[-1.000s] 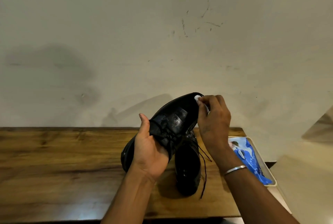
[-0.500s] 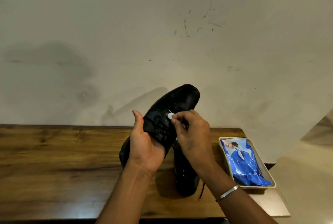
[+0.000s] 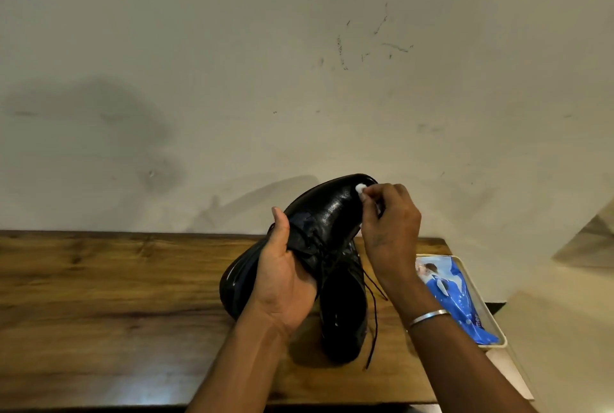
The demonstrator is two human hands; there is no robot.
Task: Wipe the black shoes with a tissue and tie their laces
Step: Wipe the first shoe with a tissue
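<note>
Left hand grips glossy black shoe; right hand pinches seemingly crumpled tissue.

In front of me the wooden table runs left to right, dark-grained, with a pale sheen of light on its near edge. Right behind it rises a plain off-white wall, scuffed with thin dark scratch marks high above the table's right half and a broad grey smudge above its left half. Off the table's right end stands a cream surface, perhaps another wall.
</note>
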